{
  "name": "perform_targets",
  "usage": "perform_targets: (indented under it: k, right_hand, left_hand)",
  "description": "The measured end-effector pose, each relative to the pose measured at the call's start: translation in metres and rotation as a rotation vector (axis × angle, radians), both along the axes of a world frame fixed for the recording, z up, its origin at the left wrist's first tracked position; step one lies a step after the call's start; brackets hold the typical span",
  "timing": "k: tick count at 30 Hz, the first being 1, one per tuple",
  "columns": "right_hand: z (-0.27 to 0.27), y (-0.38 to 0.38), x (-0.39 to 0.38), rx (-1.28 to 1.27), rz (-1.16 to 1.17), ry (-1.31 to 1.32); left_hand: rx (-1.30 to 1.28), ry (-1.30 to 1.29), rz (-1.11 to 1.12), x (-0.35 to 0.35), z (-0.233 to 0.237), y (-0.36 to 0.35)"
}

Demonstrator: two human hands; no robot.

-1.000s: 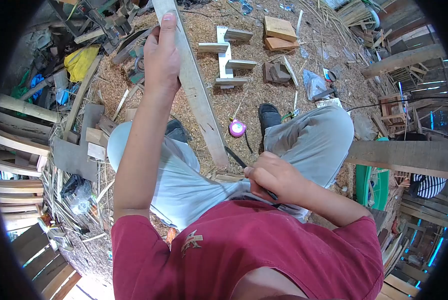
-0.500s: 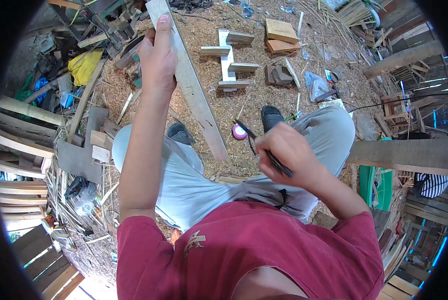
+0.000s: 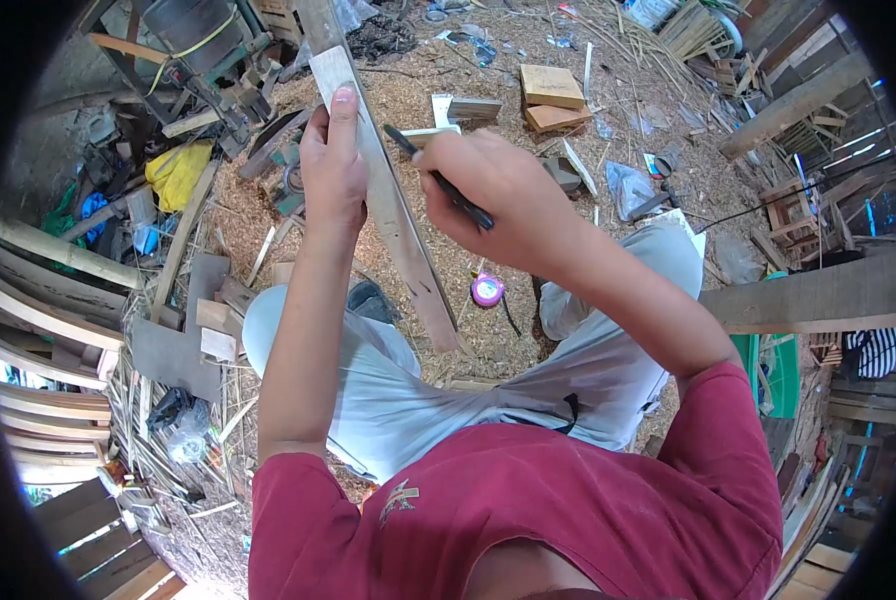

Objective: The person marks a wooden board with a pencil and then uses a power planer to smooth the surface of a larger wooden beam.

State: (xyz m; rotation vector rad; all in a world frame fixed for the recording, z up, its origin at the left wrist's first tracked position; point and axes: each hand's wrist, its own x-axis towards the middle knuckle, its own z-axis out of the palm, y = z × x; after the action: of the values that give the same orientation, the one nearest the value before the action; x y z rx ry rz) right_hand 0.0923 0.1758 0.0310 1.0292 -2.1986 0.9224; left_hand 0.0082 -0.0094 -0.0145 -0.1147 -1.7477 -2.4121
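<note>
My left hand (image 3: 334, 165) grips a long, pale wooden board (image 3: 399, 232) near its far end, thumb on top and fingers behind. The board slants down between my knees, its near end low over the shavings. In my closed right hand (image 3: 493, 190) is a slim black pen (image 3: 466, 205). Its tip points up and left, close to the board's right edge. Below my right hand, a pink tape measure (image 3: 487, 290) lies on the ground. Partly hidden behind that hand is a white strip with small wooden pieces (image 3: 473, 108) set across it.
Two stacked wooden blocks (image 3: 552, 88) lie ahead on the shavings. A yellow bag (image 3: 179, 176) and a machine (image 3: 203, 35) are at the left. To the right are a clear plastic bag (image 3: 628, 188), a thick plank (image 3: 808, 300) and a green container (image 3: 783, 375).
My right hand has moved up and left with the pen, from above my lap to beside the board. My left hand and the board have shifted slightly down and right in view.
</note>
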Motion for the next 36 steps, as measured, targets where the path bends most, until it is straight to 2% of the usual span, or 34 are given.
perform_targets:
  k: [7,10,13,14,16,17,20,23,26,32,36]
  right_hand:
    - [0.016,-0.008,-0.021,-0.002,0.005,0.055]
    - [0.015,-0.005,-0.017,0.079,-0.012,0.042]
    - [0.005,-0.001,0.011,0.110,0.038,-0.055]
    - [0.007,0.008,0.028,0.214,0.161,-0.193]
    - [-0.021,0.017,0.067,0.345,0.156,-0.185]
    - [-0.032,0.021,0.086,0.334,0.167,-0.224]
    - [-0.047,0.041,0.117,0.401,0.353,-0.484]
    - [-0.052,0.053,0.129,0.346,0.338,-0.601]
    - [-0.024,0.060,0.115,0.205,0.225,-0.550]
    - [0.005,0.033,0.050,-0.004,0.027,-0.232]
    - [0.020,0.011,0.003,-0.138,0.018,-0.101]
  left_hand:
    - [-0.009,0.040,-0.014,0.001,0.002,0.002]
    - [-0.023,0.034,-0.004,-0.003,0.000,-0.001]
    - [-0.028,-0.017,0.025,-0.003,0.003,-0.003]
    - [-0.027,-0.022,0.038,-0.003,0.004,-0.006]
    - [-0.025,-0.026,0.068,-0.006,0.006,-0.012]
    - [-0.025,-0.004,0.046,-0.010,0.003,-0.019]
    - [-0.091,0.026,0.177,-0.018,0.000,-0.027]
    - [0.034,-0.002,0.077,-0.018,0.009,-0.032]
    - [0.022,0.022,0.089,-0.017,0.014,-0.032]
    - [-0.120,0.015,0.155,-0.013,0.009,-0.018]
    - [-0.044,0.049,0.020,0.006,0.011,-0.004]
